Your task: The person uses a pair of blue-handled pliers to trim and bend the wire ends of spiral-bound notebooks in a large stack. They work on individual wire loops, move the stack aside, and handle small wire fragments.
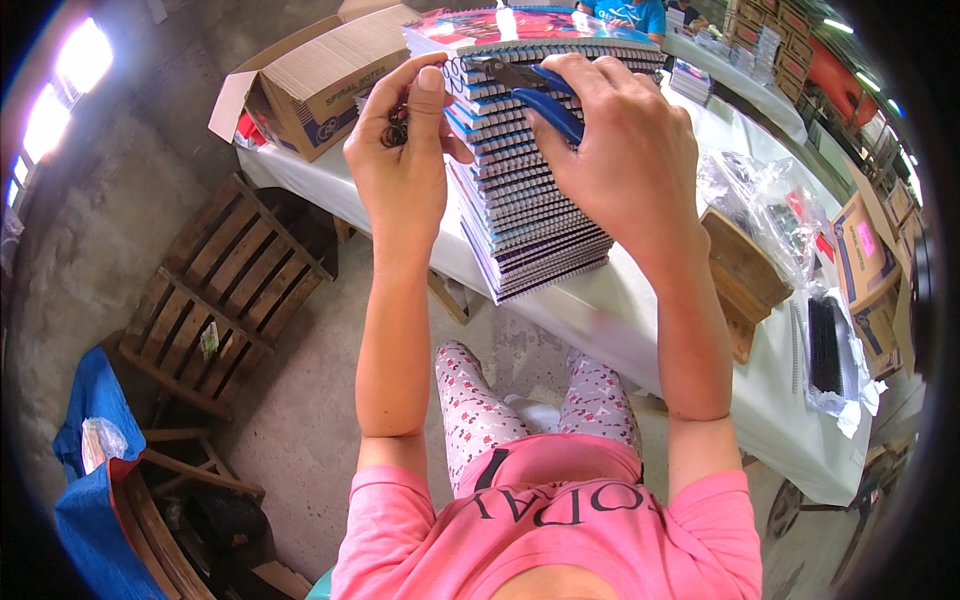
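A tall stack of spiral notebooks [530, 185] stands on the white-covered table in front of me, coil-bound edges toward me. My right hand [635, 150] is wrapped around blue-handled pliers [550, 112], whose dark jaws point left along the top of the stack. Beside the stack's upper left corner, my left hand [408, 160] has its thumb and fingers closed near a loose end of dark spiral wire [456, 76]. Small curled wire pieces [396, 126] are tucked in the fingers of that same hand. Whether the jaws touch the wire, I cannot tell.
An open cardboard box [325, 85] sits left of the stack. On the right lie a wooden block stand [745, 280], clear plastic wrap [765, 200] and a box of black coils [826, 345]. A wooden pallet [225, 290] is at the left. A person in blue [628, 14] is beyond the table.
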`<state>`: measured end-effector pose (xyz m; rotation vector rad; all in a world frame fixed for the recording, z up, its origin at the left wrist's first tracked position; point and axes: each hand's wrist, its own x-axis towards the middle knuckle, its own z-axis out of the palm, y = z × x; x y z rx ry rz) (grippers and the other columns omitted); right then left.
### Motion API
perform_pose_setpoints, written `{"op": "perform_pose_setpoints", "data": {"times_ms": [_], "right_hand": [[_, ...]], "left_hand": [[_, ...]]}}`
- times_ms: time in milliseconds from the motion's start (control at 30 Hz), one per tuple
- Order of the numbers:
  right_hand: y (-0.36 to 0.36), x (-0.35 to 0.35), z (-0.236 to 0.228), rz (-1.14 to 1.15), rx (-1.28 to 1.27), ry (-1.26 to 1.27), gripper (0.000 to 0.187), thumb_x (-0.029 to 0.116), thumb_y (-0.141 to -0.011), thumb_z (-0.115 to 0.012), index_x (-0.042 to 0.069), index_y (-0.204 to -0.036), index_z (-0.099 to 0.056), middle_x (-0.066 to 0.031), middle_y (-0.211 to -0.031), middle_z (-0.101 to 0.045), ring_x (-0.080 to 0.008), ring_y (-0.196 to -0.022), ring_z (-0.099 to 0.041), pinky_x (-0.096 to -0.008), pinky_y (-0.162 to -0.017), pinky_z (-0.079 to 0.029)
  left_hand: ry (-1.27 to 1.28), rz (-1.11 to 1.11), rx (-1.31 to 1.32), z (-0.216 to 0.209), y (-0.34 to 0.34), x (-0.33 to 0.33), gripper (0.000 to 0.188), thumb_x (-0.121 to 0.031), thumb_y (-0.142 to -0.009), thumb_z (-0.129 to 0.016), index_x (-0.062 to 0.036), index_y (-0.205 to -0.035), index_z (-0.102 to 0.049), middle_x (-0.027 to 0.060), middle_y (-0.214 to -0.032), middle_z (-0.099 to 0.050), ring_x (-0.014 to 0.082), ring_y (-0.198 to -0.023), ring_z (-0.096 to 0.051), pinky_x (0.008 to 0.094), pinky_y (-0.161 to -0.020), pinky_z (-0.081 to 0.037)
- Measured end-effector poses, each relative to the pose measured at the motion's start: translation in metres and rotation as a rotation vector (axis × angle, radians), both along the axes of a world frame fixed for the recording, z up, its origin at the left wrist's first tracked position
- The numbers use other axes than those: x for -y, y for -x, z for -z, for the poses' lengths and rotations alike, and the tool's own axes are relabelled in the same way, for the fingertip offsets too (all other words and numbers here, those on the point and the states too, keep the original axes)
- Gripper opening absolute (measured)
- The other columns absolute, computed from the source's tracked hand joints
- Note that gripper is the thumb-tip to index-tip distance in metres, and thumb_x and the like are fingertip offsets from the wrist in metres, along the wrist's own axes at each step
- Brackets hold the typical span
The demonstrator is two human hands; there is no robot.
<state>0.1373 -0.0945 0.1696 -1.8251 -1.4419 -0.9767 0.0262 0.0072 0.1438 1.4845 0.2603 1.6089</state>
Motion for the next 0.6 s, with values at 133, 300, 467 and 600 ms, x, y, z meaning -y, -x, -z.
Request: {"op": "perform_pose_setpoints", "data": {"times_ms": [133, 300, 467, 600], "right_hand": [[-0.0008, 0.0018, -0.0012, -0.02, -0.026, 0.02, 0.036, 0.024, -0.073, -0.066, 0.009, -0.106, -0.063, -0.0099, -0.095, -0.065, -0.0281, -0.089, -0.063, -0.0455, -0.074, -0.049], [-0.0003, 0.0021, -0.0025, -0.004, 0.021, 0.007, 0.032, 0.02, -0.073, -0.065, 0.007, -0.103, -0.064, -0.0118, -0.093, -0.065, -0.0287, -0.085, -0.064, -0.0447, -0.073, -0.05], [-0.0055, 0.0012, 0.0016, -0.047, -0.01, 0.023, 0.03, 0.01, -0.071, -0.061, 0.008, -0.101, -0.064, -0.0133, -0.081, -0.066, -0.0302, -0.073, -0.066, -0.0407, -0.064, -0.052], [-0.008, -0.0011, 0.005, -0.073, -0.028, 0.008, 0.032, 0.01, -0.071, -0.062, 0.01, -0.102, -0.064, -0.0132, -0.081, -0.066, -0.03, -0.075, -0.066, -0.0402, -0.064, -0.052]], "left_hand": [[0.004, 0.019, -0.008, -0.0002, -0.0016, 0.0004, 0.026, -0.022, -0.091, -0.058, 0.0, -0.102, -0.065, 0.0028, -0.074, -0.056, 0.0059, -0.06, -0.048, 0.0198, -0.044, -0.041], [-0.002, 0.022, -0.001, 0.0007, -0.0029, -0.0002, 0.026, -0.022, -0.091, -0.059, 0.0002, -0.101, -0.065, 0.0027, -0.074, -0.056, 0.0058, -0.06, -0.047, 0.0201, -0.045, -0.04], [-0.01, 0.017, 0.01, 0.0027, -0.0022, -0.0013, 0.027, -0.026, -0.09, -0.059, -0.0005, -0.099, -0.065, 0.0036, -0.073, -0.057, 0.0062, -0.053, -0.05, 0.0198, -0.042, -0.041], [-0.036, -0.08, 0.008, 0.0029, -0.0035, 0.0003, 0.027, -0.025, -0.09, -0.06, -0.0002, -0.099, -0.064, 0.0034, -0.074, -0.058, 0.0061, -0.053, -0.049, 0.0197, -0.042, -0.041]]}}
